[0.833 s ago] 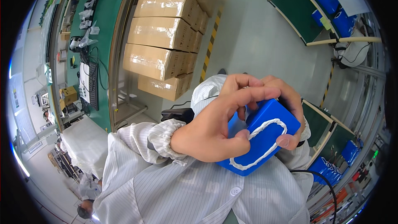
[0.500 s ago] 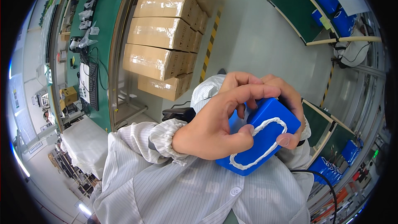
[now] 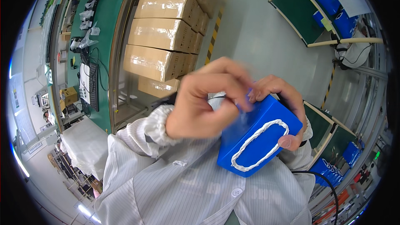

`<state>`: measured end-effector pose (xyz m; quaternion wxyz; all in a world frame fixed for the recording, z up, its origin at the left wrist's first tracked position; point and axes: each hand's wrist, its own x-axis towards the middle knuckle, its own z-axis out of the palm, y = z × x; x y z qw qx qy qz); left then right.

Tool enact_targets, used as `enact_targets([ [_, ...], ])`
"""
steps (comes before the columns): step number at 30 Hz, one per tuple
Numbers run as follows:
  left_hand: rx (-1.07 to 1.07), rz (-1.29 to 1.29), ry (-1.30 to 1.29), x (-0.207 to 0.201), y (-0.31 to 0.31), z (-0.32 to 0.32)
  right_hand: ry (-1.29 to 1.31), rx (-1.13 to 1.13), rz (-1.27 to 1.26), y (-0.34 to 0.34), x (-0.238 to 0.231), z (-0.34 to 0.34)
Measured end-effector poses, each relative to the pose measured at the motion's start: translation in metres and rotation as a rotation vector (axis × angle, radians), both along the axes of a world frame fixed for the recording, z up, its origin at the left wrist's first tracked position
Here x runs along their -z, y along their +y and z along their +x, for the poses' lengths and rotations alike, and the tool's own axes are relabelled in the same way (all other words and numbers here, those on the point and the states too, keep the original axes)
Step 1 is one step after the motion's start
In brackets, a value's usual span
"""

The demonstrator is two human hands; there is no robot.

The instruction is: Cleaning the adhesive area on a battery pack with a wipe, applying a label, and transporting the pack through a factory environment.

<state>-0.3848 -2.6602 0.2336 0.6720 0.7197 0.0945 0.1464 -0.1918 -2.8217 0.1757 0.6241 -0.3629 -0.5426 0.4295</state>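
Clock face centred on the blue block (image 3: 261,145), twelve toward the top of the view. We find the block in front of the striped white coat (image 3: 166,183), tilted, with an oval loop of white cord-like material (image 3: 275,121) on the face turned to us. Our right hand (image 3: 281,87) grips the block from about one to three o'clock, fingers over the top edge, thumb on the face beside the loop. Our left hand (image 3: 189,110), at ten, is blurred with its fingers curled; we cannot tell whether its fingertips hold or touch anything.

Obstructions: the left hand and its fingers cover the block's upper-left side and part of the lowest carton.

Surroundings: stacked cartons (image 3: 156,33) between ten and eleven; green bench (image 3: 106,50) at ten, bearing a black keyboard (image 3: 93,85); white-covered stack (image 3: 85,146) at nine; striped floor tape (image 3: 215,33) at eleven; blue packs (image 3: 328,1) on a shelf at one; more blue packs on a lower rack at four, where a black cable (image 3: 331,187) curves past the coat.
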Motion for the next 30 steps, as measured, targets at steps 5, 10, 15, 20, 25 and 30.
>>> enact_targets([
  [5,-0.013,0.362,0.021,-0.002,0.017,-0.003,0.043,0.025,-0.062,-0.002,-0.003,-0.002],
  [10,0.097,0.585,-0.188,-0.004,0.008,-0.002,0.021,0.029,-0.034,0.001,0.001,0.001],
  [15,0.074,0.897,-0.400,0.006,-0.001,0.001,0.034,0.017,-0.084,0.002,-0.003,0.000],
  [20,-0.025,0.890,-0.611,0.019,-0.008,0.003,0.045,0.016,-0.113,0.004,-0.002,-0.005],
  [25,0.028,0.689,-0.667,0.017,-0.003,0.008,0.038,0.012,-0.099,0.002,0.000,-0.003],
  [30,-0.222,0.641,-0.345,0.017,0.035,0.012,0.085,0.058,-0.111,-0.006,-0.002,0.000],
])
